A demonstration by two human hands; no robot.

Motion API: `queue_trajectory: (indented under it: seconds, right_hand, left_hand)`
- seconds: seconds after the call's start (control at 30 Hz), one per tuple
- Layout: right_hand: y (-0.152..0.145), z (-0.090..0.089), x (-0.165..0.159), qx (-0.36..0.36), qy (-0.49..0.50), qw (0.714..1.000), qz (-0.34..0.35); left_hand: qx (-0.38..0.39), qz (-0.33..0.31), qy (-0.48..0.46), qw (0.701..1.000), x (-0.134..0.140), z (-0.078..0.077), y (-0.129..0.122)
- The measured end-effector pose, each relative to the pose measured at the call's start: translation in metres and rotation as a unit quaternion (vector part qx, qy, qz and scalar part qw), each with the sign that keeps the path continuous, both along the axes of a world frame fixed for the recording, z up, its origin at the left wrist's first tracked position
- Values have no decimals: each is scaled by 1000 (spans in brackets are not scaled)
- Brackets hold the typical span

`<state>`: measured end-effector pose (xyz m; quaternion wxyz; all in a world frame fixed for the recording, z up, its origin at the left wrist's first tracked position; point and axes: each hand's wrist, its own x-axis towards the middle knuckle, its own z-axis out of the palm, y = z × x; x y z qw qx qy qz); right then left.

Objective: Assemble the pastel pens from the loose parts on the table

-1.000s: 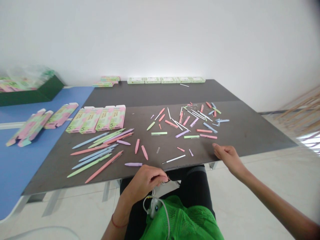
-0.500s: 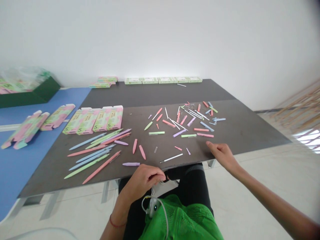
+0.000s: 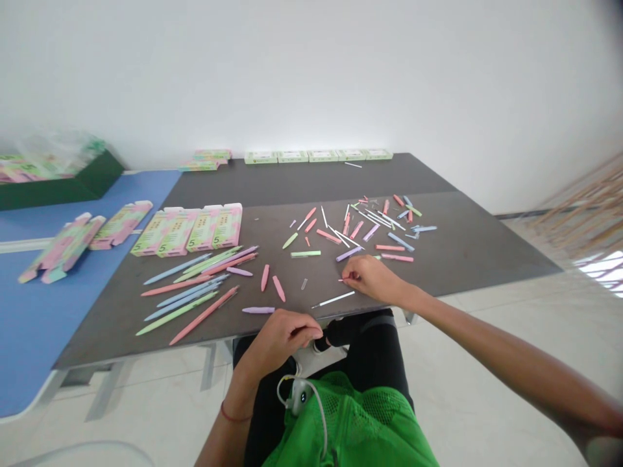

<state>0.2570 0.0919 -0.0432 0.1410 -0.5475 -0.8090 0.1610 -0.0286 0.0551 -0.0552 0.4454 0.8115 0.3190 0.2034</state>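
Observation:
My right hand (image 3: pixel 370 277) is low over the table, its fingertips pinched around a small pink pen part (image 3: pixel 340 280) whose end pokes out to the left. Just below it lies a pen refill (image 3: pixel 335 299) with a white tube. At the front edge of the table my left hand (image 3: pixel 287 332) is curled closed; whatever its fingers hold, if anything, is hidden. Near that hand is a purple pen barrel (image 3: pixel 258 310). Two pink barrels (image 3: pixel 265 277) and a small clear piece (image 3: pixel 304 284) lie farther up.
Assembled pens (image 3: pixel 195 303) lie in a group at left, below upright-printed pink-green boxes (image 3: pixel 203 229). Loose refills, barrels and clips (image 3: pixel 372 227) are scattered at centre right. More boxes (image 3: pixel 308 156) line the wall. A green bin (image 3: pixel 95 175) stands far left.
My right hand has moved left from the table's right front to the small pink part and closed on it. My left hand stays by the front edge. The view has shifted slightly.

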Motion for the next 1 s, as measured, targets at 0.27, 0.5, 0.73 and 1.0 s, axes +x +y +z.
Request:
queue_trajectory:
  seconds: [0.27,0.5,0.73,1.0]
  right_hand:
    - [-9,21,0,52,141,989,-6]
    - [-30,30,-8,-51,330,941,-64]
    - [-7,5,-4,-134,388,906,-98]
    - [-2,-17,-1,10,152,988,-29]
  left_hand:
    - [18,-5,0,1000,1,-3,-2]
    - [51,8,5,999,3,-6,-4]
    - [43,10,12,999,2,-5,-3]
    - [45,14,3,999,3,-5,-3]
